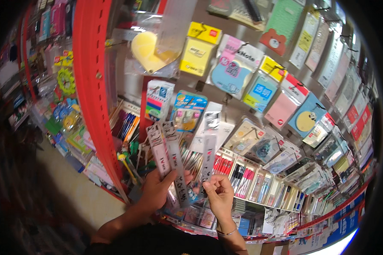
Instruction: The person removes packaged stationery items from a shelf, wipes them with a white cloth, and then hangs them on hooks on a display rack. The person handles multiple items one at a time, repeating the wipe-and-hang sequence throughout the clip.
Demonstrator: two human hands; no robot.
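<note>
My left hand [156, 191] grips two long, narrow packaged strips, which look like rulers. The pinkish one [158, 146] and the clearer grey one [175, 156] overlap and fan apart at the top, with black-and-white cartoon prints on them. A third strip, also ruler-like and translucent [208, 149], stands nearly upright between the thumb and fingers of my right hand [219, 194]. It is apart from the other two. Behind the strips are a white package [199, 137] and pens, partly covered by them.
Sticky-note packs [234, 70] and correction-tape packs [244, 135] hang on hooks ahead. Below them, compartments of a pen tray [242, 178] hold red, black and pink pens. A red metal upright [94, 76] stands at my left, with toys [65, 81] beyond it.
</note>
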